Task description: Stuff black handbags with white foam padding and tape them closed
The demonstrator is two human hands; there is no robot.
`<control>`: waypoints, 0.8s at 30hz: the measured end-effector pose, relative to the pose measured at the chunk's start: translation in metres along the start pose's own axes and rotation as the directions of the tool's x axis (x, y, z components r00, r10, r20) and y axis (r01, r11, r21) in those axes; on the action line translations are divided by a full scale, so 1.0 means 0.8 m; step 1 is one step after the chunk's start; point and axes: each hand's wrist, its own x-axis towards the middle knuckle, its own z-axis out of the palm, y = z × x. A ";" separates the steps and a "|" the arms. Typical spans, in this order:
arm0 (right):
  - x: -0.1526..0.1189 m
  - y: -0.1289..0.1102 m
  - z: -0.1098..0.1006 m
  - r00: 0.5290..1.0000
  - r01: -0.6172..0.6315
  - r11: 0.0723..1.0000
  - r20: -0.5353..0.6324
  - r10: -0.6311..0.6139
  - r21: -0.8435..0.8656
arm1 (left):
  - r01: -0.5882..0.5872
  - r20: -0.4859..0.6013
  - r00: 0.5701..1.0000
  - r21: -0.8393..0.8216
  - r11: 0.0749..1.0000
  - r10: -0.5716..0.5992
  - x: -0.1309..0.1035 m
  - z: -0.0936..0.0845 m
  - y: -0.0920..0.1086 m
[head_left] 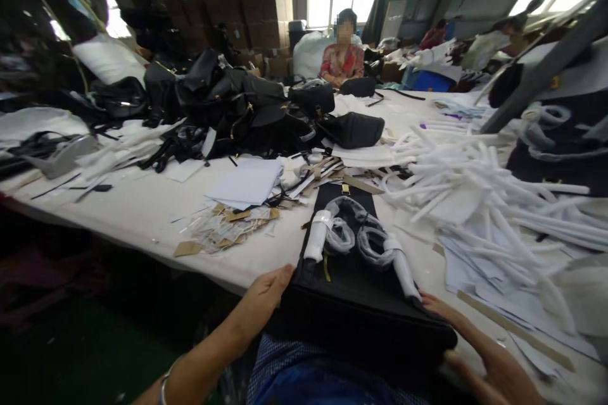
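A black bag (351,291) lies at the table's front edge, its near end hanging over toward my lap. On top of it, handles (339,237) are coiled in clear plastic, with white foam wrapped around their ends. A gold clasp (345,189) shows at the bag's far end. My left hand (268,294) grips the bag's left edge, thumb uppermost and the other fingers hidden. At the right side, my right hand (489,354) holds the bag's near corner, thumb below and fingers along the edge. The bag's underside is out of sight.
White foam tubes (465,177) are heaped on the right above paper sheets (484,272). Left of the bag lie scraps (228,228) and stacked white sheets (247,180). Black bags (228,101) are piled behind. Across the table sits a person (344,57). A grey pole (536,69) slants at right.
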 end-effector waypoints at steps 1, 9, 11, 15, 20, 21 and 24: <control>0.013 -0.003 -0.016 0.999 0.034 0.999 0.008 -0.034 -0.012 | 0.010 -0.012 1.000 0.008 1.000 -0.010 0.000 -0.001 0.007; 0.258 -0.129 -0.013 0.756 0.523 0.828 0.340 -0.560 0.202 | 0.044 -0.025 0.999 0.051 0.998 -0.043 0.004 -0.007 0.019; 0.320 -0.157 0.029 0.515 0.592 0.729 0.535 -0.670 0.343 | 0.021 -0.032 0.999 0.085 0.996 -0.019 0.005 -0.007 0.016; 0.397 -0.189 0.102 0.043 0.440 0.794 0.874 -0.484 0.419 | -0.007 -0.056 0.998 0.116 0.993 0.014 0.004 -0.008 0.014; 0.427 -0.212 0.142 -0.373 0.356 0.866 0.903 -0.213 0.352 | -0.025 -0.050 0.998 0.136 0.990 0.033 0.002 -0.009 0.015; 0.428 -0.215 0.145 -0.396 0.372 0.861 0.898 -0.190 0.346 | -0.024 -0.049 0.998 0.145 0.989 0.032 0.001 -0.009 0.016; 0.426 -0.219 0.150 -0.401 0.433 0.841 0.905 -0.142 0.324 | -0.015 -0.053 0.998 0.177 0.984 0.025 -0.001 -0.008 0.015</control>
